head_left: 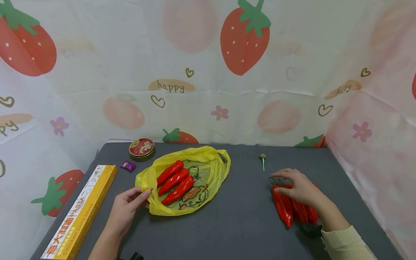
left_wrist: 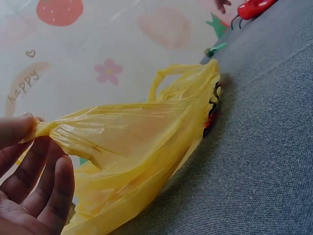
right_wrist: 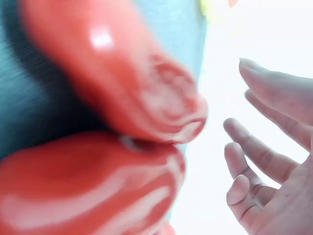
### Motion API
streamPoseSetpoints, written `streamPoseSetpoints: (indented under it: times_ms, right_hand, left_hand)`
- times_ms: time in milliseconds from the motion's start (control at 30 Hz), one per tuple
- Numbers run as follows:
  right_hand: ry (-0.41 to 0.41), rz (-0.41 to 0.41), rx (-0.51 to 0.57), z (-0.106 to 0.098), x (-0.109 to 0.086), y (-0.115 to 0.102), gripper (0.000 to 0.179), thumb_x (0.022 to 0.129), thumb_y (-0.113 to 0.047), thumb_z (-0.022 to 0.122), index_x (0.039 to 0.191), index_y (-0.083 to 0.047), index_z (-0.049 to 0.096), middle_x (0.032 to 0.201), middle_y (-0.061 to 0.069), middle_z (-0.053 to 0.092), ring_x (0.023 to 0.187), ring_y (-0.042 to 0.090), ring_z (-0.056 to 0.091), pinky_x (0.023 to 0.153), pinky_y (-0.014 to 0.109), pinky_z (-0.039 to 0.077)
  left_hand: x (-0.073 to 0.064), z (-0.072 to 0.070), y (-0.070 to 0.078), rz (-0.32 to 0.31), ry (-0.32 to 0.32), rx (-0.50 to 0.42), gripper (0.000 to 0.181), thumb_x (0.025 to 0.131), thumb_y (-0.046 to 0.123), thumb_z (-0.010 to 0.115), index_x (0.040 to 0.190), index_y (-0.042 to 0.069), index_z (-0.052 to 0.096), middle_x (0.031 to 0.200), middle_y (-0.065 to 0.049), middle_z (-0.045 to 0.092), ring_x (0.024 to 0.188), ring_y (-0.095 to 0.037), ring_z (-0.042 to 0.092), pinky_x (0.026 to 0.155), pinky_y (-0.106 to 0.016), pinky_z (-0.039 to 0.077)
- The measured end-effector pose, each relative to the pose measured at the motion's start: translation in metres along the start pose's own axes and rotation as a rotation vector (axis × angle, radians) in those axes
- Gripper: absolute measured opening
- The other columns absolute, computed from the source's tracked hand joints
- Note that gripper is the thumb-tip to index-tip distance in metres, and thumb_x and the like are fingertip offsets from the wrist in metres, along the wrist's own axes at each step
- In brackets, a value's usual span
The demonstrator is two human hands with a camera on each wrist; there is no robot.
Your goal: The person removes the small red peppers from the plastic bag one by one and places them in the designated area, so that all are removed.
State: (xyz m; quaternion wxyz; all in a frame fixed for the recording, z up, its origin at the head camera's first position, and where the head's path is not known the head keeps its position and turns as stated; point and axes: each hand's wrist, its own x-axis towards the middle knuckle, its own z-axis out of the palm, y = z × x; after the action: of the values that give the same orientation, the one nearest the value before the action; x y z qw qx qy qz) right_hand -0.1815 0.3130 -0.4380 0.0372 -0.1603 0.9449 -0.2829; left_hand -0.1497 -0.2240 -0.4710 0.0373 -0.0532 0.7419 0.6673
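Yellow bag (head_left: 223, 172): rim pinched by left hand (head_left: 125, 207) at 8 o'clock.
Right hand (head_left: 300, 186): fingers parted, ungripped, over red peppers (head_left: 286, 213) at bag's 3 o'clock.

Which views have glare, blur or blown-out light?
Right wrist: area behind the right hand blown out to white, near red peppers blurred with glare patches; left wrist: dimmer, shadow on the grey cloth along the yellow bag; head: fairly even light, pasta box lettering readable, small highlights on bagged peppers.

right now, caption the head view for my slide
Left hand pinches a yellow plastic bag with three red chili peppers inside; right hand is over a bunch of red chilies.
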Motion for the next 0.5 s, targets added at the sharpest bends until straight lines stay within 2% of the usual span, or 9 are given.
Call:
streamPoseSetpoints:
  times_ms: [100,333,500]
  right_hand:
    - [0.025,-0.026,0.021,-0.003,0.007,-0.005,0.045,0.090,-0.022,0.078,0.133,-0.015,0.065,0.135,0.013,0.060,0.123,0.038,0.054,0.096,0.060,0.049]
    - [0.052,-0.075,0.019,-0.001,0.020,-0.019,0.044,0.090,-0.024,0.078,0.132,-0.018,0.066,0.127,0.006,0.063,0.109,0.024,0.057,0.081,0.038,0.051]
    - [0.054,-0.099,0.034,0.005,0.032,-0.036,0.045,0.088,-0.022,0.080,0.131,-0.019,0.066,0.115,0.000,0.063,0.098,0.019,0.057,0.080,0.035,0.052]
  left_hand:
    - [0.001,0.000,0.000,-0.004,0.004,-0.001,0.041,0.098,0.028,0.068,0.122,-0.005,0.066,0.095,0.005,0.073,0.083,-0.015,0.067,0.080,-0.027,0.060]
    - [0.001,0.001,0.000,0.002,0.008,-0.001,0.040,0.098,0.027,0.068,0.120,-0.006,0.067,0.093,0.006,0.073,0.082,-0.014,0.067,0.079,-0.027,0.060]
    - [0.001,0.001,0.000,0.005,0.010,-0.002,0.040,0.098,0.027,0.068,0.119,-0.006,0.066,0.093,0.005,0.073,0.082,-0.014,0.067,0.078,-0.027,0.060]
